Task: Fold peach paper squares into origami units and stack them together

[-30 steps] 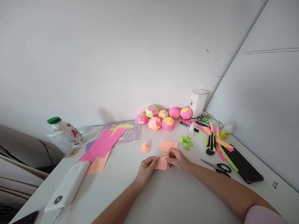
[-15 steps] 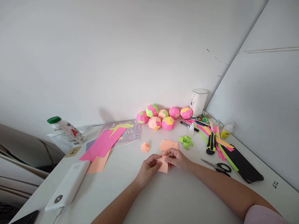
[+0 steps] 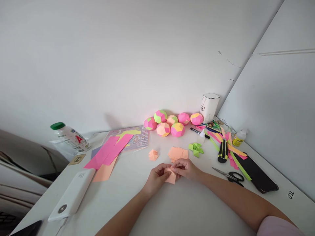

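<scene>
A small square of peach paper (image 3: 170,178) is pinched between both my hands above the white table. My left hand (image 3: 157,177) grips its left side, thumb in front. My right hand (image 3: 185,169) has thumb and fingers closed on the top right edge; some of the fingertips are hidden behind the paper. Just beyond the hands lies a stack of peach paper squares (image 3: 178,153). To its left sits a folded peach paper piece (image 3: 153,155), and to its right are several folded green paper pieces (image 3: 196,148).
Several faceted paper balls (image 3: 163,129) line the wall. Scissors (image 3: 232,177), a utility knife (image 3: 222,151), paper strips and a black case (image 3: 257,175) lie on the right. Pink paper sheets (image 3: 108,152), a white power bank (image 3: 72,195) and a bottle (image 3: 71,137) are on the left.
The peach square has tilted and dropped slightly, with my right hand shifting a little left along its top edge. Both hands keep their pinch.
</scene>
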The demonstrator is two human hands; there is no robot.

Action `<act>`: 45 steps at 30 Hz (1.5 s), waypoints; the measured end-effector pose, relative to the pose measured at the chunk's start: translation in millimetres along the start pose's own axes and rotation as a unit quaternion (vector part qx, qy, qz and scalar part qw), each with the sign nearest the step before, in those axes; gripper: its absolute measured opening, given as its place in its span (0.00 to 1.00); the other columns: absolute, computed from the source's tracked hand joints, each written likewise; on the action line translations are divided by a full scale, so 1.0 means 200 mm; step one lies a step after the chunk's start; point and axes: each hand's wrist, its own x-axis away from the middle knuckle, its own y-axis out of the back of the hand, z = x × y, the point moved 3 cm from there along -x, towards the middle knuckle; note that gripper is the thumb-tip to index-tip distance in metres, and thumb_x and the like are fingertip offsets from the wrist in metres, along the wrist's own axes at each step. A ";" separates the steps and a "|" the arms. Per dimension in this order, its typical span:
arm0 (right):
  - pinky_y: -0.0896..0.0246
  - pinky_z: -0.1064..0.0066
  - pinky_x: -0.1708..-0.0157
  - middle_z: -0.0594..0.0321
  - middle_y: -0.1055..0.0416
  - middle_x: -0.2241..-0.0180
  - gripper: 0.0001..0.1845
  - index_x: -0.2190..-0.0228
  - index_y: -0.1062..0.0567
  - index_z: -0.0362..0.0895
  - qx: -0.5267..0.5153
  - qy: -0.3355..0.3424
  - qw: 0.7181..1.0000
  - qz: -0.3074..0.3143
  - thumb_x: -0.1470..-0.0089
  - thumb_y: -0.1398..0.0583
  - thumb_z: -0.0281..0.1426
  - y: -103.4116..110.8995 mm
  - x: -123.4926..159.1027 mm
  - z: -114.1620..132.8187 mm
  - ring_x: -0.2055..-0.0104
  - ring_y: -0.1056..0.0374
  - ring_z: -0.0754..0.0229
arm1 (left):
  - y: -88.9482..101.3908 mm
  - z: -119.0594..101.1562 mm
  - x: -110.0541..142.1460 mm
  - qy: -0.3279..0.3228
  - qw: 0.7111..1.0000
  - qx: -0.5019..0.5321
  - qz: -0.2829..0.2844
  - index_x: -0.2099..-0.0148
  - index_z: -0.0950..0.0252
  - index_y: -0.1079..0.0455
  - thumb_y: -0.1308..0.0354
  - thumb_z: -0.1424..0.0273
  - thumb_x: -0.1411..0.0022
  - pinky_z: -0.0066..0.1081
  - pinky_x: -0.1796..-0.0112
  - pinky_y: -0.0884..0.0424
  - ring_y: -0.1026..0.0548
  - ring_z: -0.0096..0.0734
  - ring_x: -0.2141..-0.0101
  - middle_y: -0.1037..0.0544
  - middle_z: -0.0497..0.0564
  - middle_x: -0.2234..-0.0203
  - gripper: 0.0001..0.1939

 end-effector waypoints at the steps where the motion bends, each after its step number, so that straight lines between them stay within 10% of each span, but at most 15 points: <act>1: 0.36 0.71 0.76 0.65 0.30 0.77 0.15 0.67 0.27 0.41 0.002 0.001 1.000 -0.002 0.52 0.38 0.40 0.00 0.00 0.00 0.77 0.33 0.64 | 0.00 0.00 0.00 -0.001 1.000 -0.004 0.000 0.62 0.65 0.28 0.36 0.60 0.53 0.24 0.77 0.44 0.41 0.21 0.80 0.42 0.40 0.83 0.19; 45: 0.34 0.71 0.76 0.64 0.30 0.76 0.12 0.68 0.26 0.41 0.028 0.003 1.000 -0.015 0.52 0.38 0.37 -0.01 0.01 0.01 0.76 0.34 0.64 | -0.01 -0.01 0.00 0.014 0.999 0.034 0.002 0.64 0.67 0.27 0.34 0.65 0.54 0.24 0.75 0.43 0.39 0.22 0.78 0.36 0.42 0.82 0.15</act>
